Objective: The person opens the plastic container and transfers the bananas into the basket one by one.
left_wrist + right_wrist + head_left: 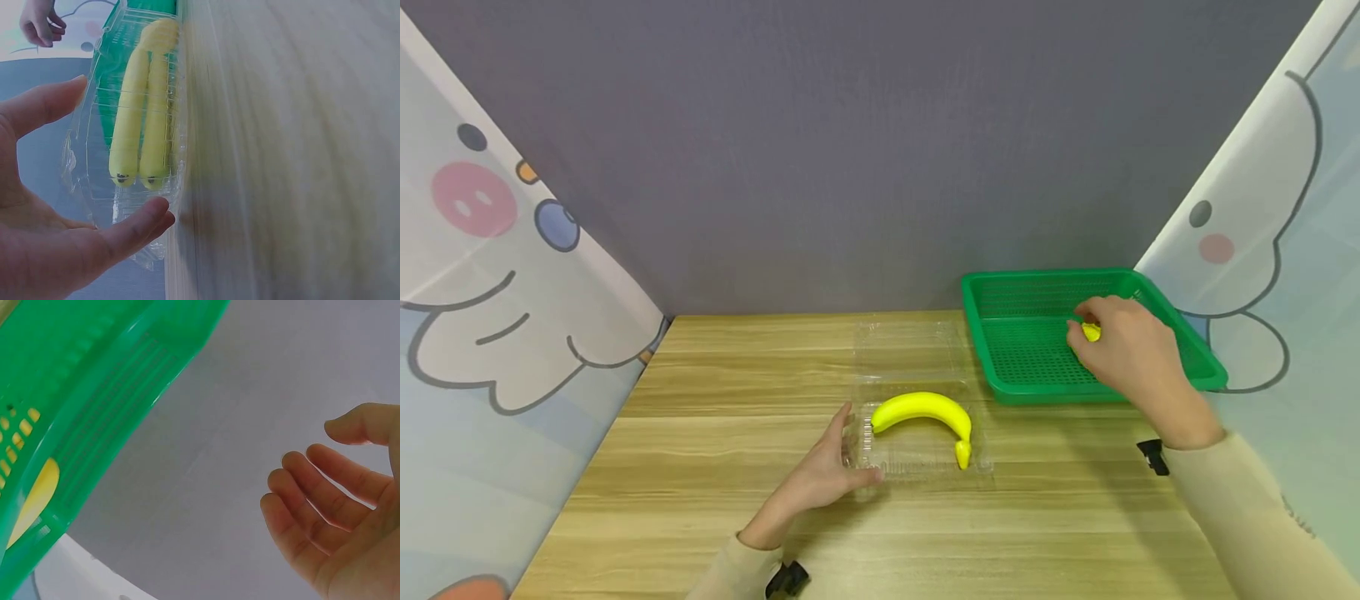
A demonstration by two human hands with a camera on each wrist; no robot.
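A yellow banana (pixel 922 406) lies curved in the base of a clear plastic clamshell box (pixel 910 468), whose lid is folded back. At the box's left end, my left hand (pixel 823 471) has its thumb and fingers spread around the corner. Through the clear wall in the left wrist view, two yellow lengths (pixel 128 125) with dark tips show side by side. My right hand (pixel 1127 346) is over the green basket (pixel 992 383); in the right wrist view its fingers (pixel 300 487) are loosely bent and hold nothing. A yellow piece (pixel 39 497) in the basket is mostly hidden.
The basket stands at the table's back right, just beside the box. Behind the wooden table (pixel 715 442) rises a grey panel (pixel 820 167). Cartoon-printed curtains (pixel 512 250) hang at both sides.
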